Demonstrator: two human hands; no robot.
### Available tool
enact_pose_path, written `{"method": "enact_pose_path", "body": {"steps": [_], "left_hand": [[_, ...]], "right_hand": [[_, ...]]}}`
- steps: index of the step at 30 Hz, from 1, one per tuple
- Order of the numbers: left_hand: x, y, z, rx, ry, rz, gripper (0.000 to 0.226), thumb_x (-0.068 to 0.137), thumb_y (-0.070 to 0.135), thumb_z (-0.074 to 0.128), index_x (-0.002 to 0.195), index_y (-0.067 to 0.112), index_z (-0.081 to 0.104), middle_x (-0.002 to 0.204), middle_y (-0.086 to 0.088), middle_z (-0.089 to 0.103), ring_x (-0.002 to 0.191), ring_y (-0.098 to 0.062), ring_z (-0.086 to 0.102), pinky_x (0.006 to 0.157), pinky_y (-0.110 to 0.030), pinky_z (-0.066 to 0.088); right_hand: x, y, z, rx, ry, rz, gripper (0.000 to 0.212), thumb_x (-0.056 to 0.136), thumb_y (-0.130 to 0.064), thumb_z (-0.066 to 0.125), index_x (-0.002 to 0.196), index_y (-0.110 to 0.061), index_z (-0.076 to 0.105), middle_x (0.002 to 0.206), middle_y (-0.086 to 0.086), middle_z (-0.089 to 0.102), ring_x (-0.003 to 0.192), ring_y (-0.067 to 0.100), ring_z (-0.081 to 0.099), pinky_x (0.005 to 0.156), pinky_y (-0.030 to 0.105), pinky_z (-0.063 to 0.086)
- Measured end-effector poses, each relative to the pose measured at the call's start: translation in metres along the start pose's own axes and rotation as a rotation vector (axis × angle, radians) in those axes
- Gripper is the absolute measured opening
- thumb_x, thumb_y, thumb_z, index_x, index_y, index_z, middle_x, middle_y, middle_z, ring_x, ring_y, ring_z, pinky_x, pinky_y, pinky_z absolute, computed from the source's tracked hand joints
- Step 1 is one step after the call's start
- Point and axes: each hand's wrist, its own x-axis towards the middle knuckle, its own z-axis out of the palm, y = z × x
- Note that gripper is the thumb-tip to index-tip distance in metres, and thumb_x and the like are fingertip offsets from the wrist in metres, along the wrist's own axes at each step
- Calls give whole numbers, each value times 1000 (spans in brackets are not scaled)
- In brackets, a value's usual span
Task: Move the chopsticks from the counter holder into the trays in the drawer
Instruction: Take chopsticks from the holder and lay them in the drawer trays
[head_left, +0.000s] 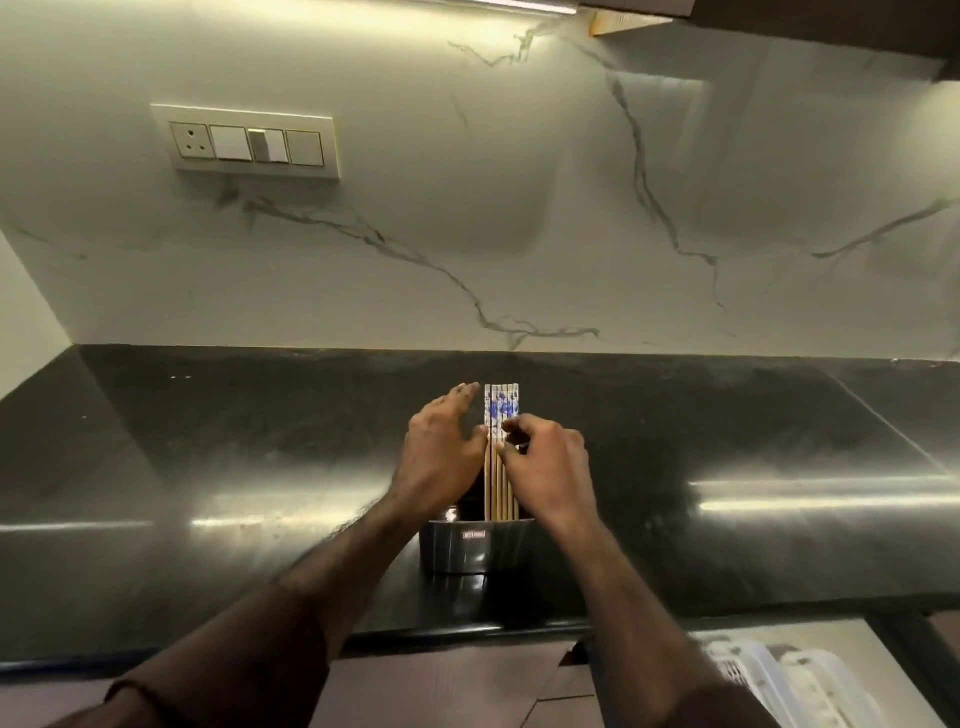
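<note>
Your left hand (441, 452) stands against the left flank of the chopsticks (501, 457), fingers extended and relaxed, the thumb touching the outermost stick; it steadies the row and grasps nothing. Your right hand (545, 462) curls its fingertips onto the right side of the row, at mid-length, and appears to pinch one or more sticks, though how many cannot be told. The chopsticks stand upright, side by side, in the dark counter holder (478, 545), their blue-patterned tops level; none has left it yet. The holder sits on the black counter (208, 467), near its front edge. At far left on the marble backsplash (467, 234) is a switch plate (247, 141). At lower right, below the counter edge, white trays (789, 680) show in the open drawer (737, 636).

To perform this step well, gather the sticks as one flat bundle between both hands, draw straight upward so the tips clear the holder's rim, and keep the holder from tipping as they rise. Then carry the bundle right and down to the trays.
</note>
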Motion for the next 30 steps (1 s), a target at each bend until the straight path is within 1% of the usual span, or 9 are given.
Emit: {"method": "enact_pose_path", "body": {"steps": [4, 8, 12, 16, 18, 20, 23, 25, 30], "left_hand": [[29, -16, 19, -18, -25, -53, 63, 91, 13, 61, 148, 18, 34, 149, -3, 44, 134, -18, 44, 103, -19, 28], [46, -28, 35, -26, -31, -84, 61, 89, 14, 62, 146, 17, 38, 145, -3, 50, 127, -16, 51, 100, -15, 29], [57, -37, 44, -29, -11, -87, 58, 88, 14, 63, 143, 16, 43, 138, -3, 57, 109, -2, 52, 90, -12, 34], [66, -41, 52, -100, -11, -109, 58, 86, 9, 64, 141, 13, 45, 135, -7, 59, 123, -15, 56, 100, -20, 38], [71, -42, 54, -123, -1, -119, 58, 85, 7, 64, 140, 12, 47, 134, -8, 60, 123, -16, 57, 104, -25, 41], [74, -44, 56, -144, 9, -128, 57, 84, 6, 64, 138, 11, 49, 131, -9, 62, 120, -15, 59, 103, -25, 44], [76, -48, 61, -167, 30, -135, 56, 82, 4, 65, 136, 12, 52, 123, -9, 67, 105, -6, 63, 82, 1, 42], [77, -49, 62, -169, 58, -136, 54, 81, 8, 70, 133, 13, 56, 112, -6, 72, 90, 2, 62, 70, 9, 36], [76, -50, 61, -289, 61, -142, 44, 76, 7, 78, 117, 18, 68, 84, 16, 73, 71, 12, 66, 67, -3, 48]], "right_hand": [[21, 13, 18, 23, -27, 35, 35, 91, -22, 65, 125, -20, 62, 108, -2, 72, 92, 6, 67, 82, 22, 55], [30, 23, 29, 29, -49, 65, 33, 92, -23, 64, 125, -23, 62, 103, -7, 72, 80, -2, 62, 65, 5, 42], [34, 28, 35, 37, -67, 107, 29, 92, -23, 62, 122, -26, 63, 98, -8, 72, 68, -4, 54, 57, 4, 37], [36, 30, 41, 26, -74, 127, 29, 92, -21, 61, 121, -26, 64, 98, -8, 72, 73, -2, 57, 58, 4, 37], [38, 29, 43, 33, -57, 137, 31, 92, -19, 60, 121, -28, 64, 97, -6, 72, 79, 3, 63, 66, 10, 46], [40, 27, 46, 50, -47, 145, 31, 92, -18, 59, 121, -28, 64, 97, -5, 73, 85, 9, 67, 77, 26, 56], [40, 26, 49, 49, -30, 152, 31, 92, -19, 58, 121, -26, 63, 100, -2, 73, 91, 16, 68, 84, 38, 56], [41, 28, 52, 55, -12, 170, 28, 92, -18, 58, 119, -25, 64, 98, -1, 72, 91, 17, 68, 84, 41, 56], [42, 28, 54, 70, 9, 192, 20, 92, -20, 58, 111, -23, 65, 93, -1, 73, 84, 15, 69, 79, 38, 57]]}}
